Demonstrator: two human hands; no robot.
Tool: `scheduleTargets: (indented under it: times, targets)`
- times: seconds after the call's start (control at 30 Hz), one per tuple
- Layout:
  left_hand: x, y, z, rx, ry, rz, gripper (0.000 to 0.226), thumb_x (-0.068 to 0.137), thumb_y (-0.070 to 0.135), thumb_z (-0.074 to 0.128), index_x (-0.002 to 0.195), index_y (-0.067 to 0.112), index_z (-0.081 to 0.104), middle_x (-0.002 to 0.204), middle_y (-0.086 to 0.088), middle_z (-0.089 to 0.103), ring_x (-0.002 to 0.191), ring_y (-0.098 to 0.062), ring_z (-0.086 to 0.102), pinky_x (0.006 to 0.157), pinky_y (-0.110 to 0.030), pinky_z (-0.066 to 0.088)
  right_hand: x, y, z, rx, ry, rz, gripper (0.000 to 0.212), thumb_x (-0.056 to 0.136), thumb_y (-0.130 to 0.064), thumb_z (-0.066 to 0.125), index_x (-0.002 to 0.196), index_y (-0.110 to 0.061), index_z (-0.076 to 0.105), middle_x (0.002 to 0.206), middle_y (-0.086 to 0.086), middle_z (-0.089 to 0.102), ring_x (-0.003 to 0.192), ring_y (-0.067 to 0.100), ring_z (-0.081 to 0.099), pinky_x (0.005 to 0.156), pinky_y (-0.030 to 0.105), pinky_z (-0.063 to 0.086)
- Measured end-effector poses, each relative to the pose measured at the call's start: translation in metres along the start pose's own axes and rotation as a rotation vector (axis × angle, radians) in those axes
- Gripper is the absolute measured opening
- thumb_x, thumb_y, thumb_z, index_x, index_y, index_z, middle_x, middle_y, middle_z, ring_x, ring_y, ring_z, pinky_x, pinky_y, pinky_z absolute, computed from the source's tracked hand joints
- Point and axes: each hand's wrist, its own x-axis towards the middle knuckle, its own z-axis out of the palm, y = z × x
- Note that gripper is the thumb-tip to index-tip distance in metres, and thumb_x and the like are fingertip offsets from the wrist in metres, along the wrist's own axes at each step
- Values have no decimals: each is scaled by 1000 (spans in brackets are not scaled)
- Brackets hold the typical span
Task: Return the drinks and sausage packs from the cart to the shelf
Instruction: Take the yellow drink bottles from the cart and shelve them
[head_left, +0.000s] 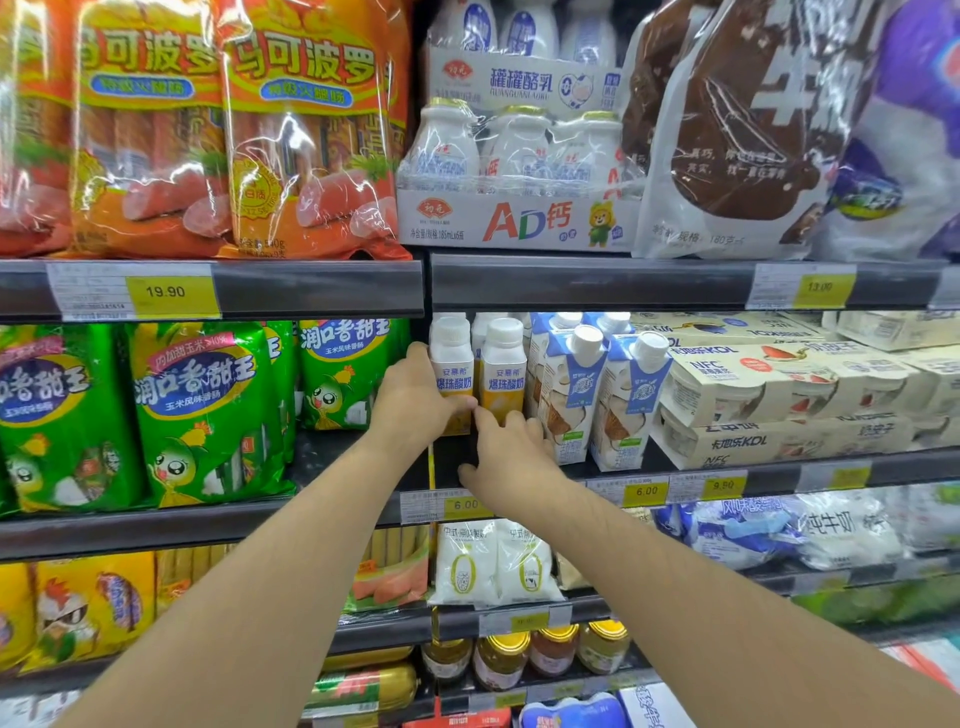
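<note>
Two white-capped yoghurt drink bottles with yellow bases stand upright on the middle shelf (675, 470). My left hand (415, 397) is wrapped around the left bottle (451, 358), fingers covering its lower half. The second bottle (503, 371) stands just right of it, and my right hand (511, 457) reaches in below it, fingertips at its base, fingers apart and holding nothing. Green sausage packs (202, 410) stand on the same shelf to the left; orange sausage packs (306, 130) fill the shelf above. The cart is out of view.
Blue-and-white drink cartons (571, 384) stand right of the bottles, then stacked cream yoghurt boxes (779, 400). White bottle multipacks (519, 171) and large bags sit on the top shelf. Pouches (493, 561) and jars (501, 657) fill the lower shelves. Price tags line the shelf edges.
</note>
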Motion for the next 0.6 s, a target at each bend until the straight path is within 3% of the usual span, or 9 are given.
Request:
scheduleTargets:
  times: [0.27, 0.43, 0.6]
  targets:
    - [-8, -8, -5, 47, -57, 16, 66, 75, 36, 82, 125, 11, 48, 124, -6, 63, 115, -24, 59, 83, -30, 44, -3, 11, -2, 153, 64, -26, 52, 95, -47, 55, 133, -13, 46, 134, 11, 47, 129, 30, 41, 107, 45, 40]
    - [-26, -22, -26, 209, -181, 60, 72, 82, 42, 73, 139, 10, 43, 136, -11, 56, 125, -27, 53, 101, -40, 46, -7, 12, -9, 159, 50, -69, 60, 94, -59, 47, 134, -14, 47, 134, 9, 49, 127, 28, 45, 105, 44, 43]
    - [-56, -8, -60, 460, -382, 76, 76, 91, 52, 58, 150, 11, 32, 152, -9, 40, 137, -27, 40, 110, -38, 36, -27, 19, -22, 163, 61, -175, 70, 93, -64, 43, 142, -15, 43, 139, 8, 49, 130, 27, 44, 107, 44, 42]
